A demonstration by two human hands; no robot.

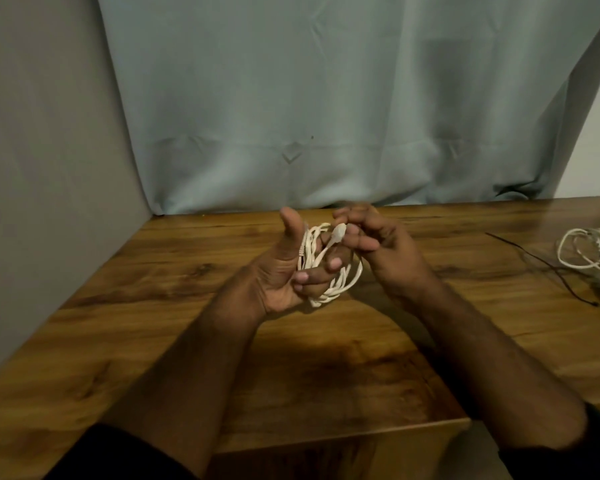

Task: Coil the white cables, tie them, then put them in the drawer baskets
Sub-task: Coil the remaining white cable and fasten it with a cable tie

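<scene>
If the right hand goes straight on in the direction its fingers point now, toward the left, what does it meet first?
Most likely the coiled white cable that the left hand holds. The right hand already pinches the cable's plug end, so the coil and the left fingers lie directly in that line. The exact depth is hard to judge.

The brown wood-grain tabletop [153, 323] under the hands has a smooth, faintly glossy finish. The white plastic-sheathed cable coil [329, 271] looks smooth and matt. Behind the hands hangs creased, matt pale blue-grey cloth [326, 98].
</scene>
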